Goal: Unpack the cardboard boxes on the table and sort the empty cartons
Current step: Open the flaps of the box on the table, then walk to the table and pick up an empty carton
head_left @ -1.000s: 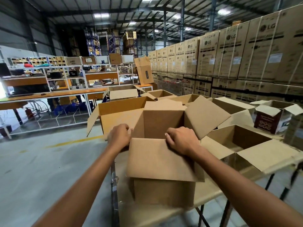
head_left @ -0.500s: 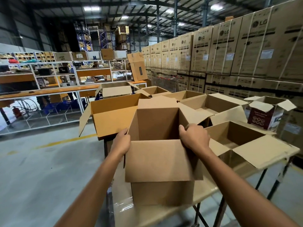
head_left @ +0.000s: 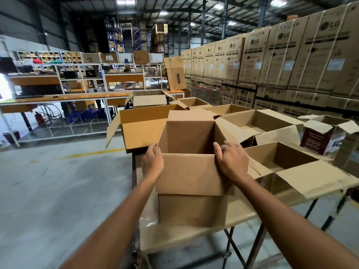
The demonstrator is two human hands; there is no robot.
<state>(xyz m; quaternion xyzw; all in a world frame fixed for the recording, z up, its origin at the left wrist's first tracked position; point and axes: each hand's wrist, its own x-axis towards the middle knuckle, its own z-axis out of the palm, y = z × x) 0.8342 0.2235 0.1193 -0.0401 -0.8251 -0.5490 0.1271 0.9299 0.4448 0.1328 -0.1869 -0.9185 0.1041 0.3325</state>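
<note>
A plain brown carton stands upright at the near edge of the table, its top open and its front flap folded down toward me. My left hand grips the carton's left top corner. My right hand grips its right top corner, fingers curled over the rim. The inside that I can see is empty; the bottom is hidden.
Several other open cartons crowd the table: a wide one behind left, one to the right, more behind. A printed maroon box sits far right. Tall stacked appliance cartons line the right. Orange workbenches stand left across bare concrete floor.
The carton's side flaps have been spread outward and its top now stands fully open. My hands moved apart from the front flap's edge to the two top corners.
</note>
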